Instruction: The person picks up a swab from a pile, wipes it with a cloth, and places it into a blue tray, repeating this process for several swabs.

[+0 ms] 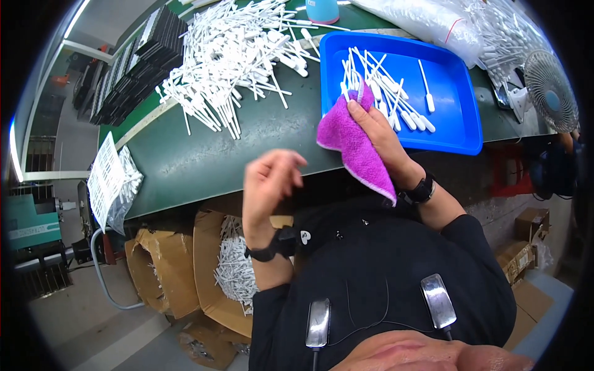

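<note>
My right hand [380,133] is closed on a purple terry cloth [352,139], with the thumb on top. The cloth hangs down over the near left edge of a blue plastic tray [455,127]. White sticks with thick oval ends [396,96] lie in the tray, some right behind the cloth's top; whether the cloth wraps any of them is hidden. My left hand [272,176] is raised near the table's front edge, left of the cloth. Its fingers are loosely curled, thumb and forefinger apart, slightly blurred, with nothing visible in them.
A large heap of white sticks [229,55] covers the back left of the green table [185,161]. Black stacked trays [139,59], a plastic bag [427,21] and a small fan [550,89] stand around it. Cardboard boxes [207,272] with more sticks sit below at left.
</note>
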`<state>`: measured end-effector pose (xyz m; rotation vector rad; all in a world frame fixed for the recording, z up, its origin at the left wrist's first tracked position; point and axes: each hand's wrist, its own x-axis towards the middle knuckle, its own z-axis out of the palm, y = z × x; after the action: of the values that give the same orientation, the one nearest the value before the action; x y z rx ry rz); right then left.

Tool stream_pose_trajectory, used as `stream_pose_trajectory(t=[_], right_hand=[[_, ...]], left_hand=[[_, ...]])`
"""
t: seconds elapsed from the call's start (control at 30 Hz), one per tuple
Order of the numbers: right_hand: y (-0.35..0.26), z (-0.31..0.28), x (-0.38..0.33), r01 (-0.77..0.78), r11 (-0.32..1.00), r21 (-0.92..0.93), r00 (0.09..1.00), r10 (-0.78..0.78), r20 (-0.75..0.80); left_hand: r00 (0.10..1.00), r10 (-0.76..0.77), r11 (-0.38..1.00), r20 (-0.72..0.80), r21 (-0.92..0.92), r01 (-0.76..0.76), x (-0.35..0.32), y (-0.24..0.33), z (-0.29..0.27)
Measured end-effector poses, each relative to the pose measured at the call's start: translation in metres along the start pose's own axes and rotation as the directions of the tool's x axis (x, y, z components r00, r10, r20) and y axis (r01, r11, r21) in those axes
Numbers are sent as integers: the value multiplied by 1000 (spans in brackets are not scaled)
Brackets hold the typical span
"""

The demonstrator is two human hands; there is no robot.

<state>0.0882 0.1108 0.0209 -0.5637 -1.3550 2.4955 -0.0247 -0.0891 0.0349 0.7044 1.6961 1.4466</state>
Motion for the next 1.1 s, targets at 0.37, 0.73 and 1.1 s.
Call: stream_pose_trajectory(t=[0.37, 0.73, 1.1], right_hand=[[31, 8, -7, -18, 969, -247, 948, 95, 304], [38, 6, -14, 151, 888, -434, 947, -4, 321], [26, 13, -17, -249, 957, -150, 932, 278, 231]], left_hand=[[923, 187, 878, -335, -364, -310, 56, -10, 16], [811, 131, 777, -571, -449, -441, 55, -6, 22], [719, 230, 820, -656, -267, -506, 54, -13, 26]])
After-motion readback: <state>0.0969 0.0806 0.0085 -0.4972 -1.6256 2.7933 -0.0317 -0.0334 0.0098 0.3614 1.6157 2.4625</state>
